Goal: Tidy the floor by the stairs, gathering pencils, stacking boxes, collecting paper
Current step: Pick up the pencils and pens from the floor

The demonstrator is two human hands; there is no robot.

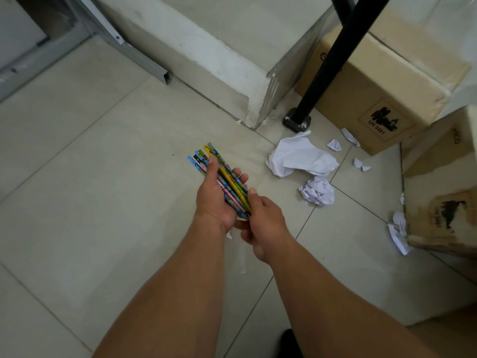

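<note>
A bundle of several colourful patterned pencils [227,177] lies across my left hand [215,200], whose thumb presses on them from above. My right hand [263,223] touches the near ends of the bundle with its fingertips. Crumpled white paper lies on the tiled floor to the right: a large loose sheet [302,156], a tight ball [318,191], and small scraps [334,145]. A cardboard box [382,89] marked UN 3481 stands at the back right. A second, torn cardboard box [444,202] stands at the right edge.
A white stair step [219,60] rises behind the pencils. A black metal pole with a foot [298,121] stands between the step and the far box. More paper scraps [398,232] lie by the torn box. A grey metal frame [124,42] runs at the upper left.
</note>
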